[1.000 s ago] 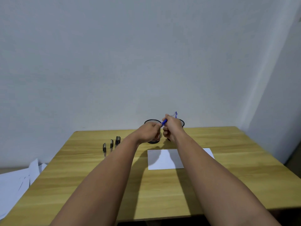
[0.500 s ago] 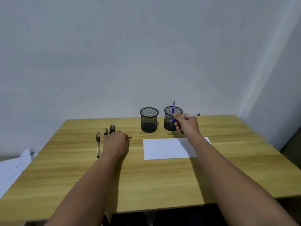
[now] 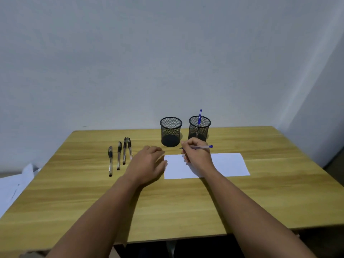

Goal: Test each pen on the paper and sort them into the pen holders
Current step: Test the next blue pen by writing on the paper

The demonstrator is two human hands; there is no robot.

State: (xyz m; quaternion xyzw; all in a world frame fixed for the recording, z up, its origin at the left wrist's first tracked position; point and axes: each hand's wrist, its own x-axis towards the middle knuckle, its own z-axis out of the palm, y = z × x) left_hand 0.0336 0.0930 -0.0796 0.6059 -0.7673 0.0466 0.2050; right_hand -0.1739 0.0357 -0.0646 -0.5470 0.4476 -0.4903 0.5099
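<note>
A white sheet of paper lies on the wooden table. My right hand grips a clear pen with a blue end over the paper's left part, tip pointing left. My left hand rests flat at the paper's left edge, fingers relaxed. Behind stand two black mesh pen holders: the left one looks empty, the right one holds a blue pen upright. Several black pens lie in a row on the table to the left of my left hand.
Loose white sheets lie beyond the table's left edge. A pale wall rises right behind the table, and the table's right edge is near a corner of the room.
My left hand moved right from the row of pens to the paper's left edge. My right hand came down from the right holder to the paper with the pen.
</note>
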